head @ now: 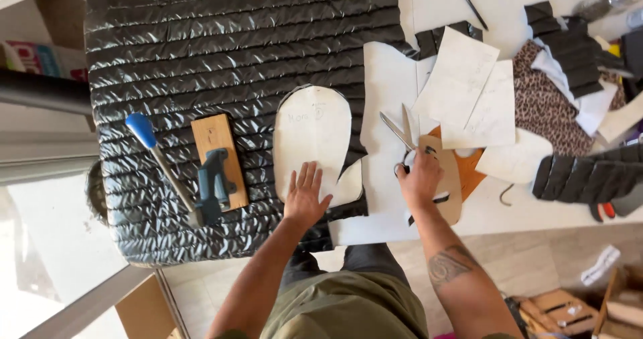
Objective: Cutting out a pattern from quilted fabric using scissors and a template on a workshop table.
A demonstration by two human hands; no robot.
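Two hands: left on paper pattern, right gripping scissors.

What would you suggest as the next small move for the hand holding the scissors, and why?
Probably bring the open scissors in the right hand over to the edge of the paper pattern. The left hand already presses that pattern flat on the black quilted fabric, but the blades sit off to its right over white paper, away from the pattern's outline.
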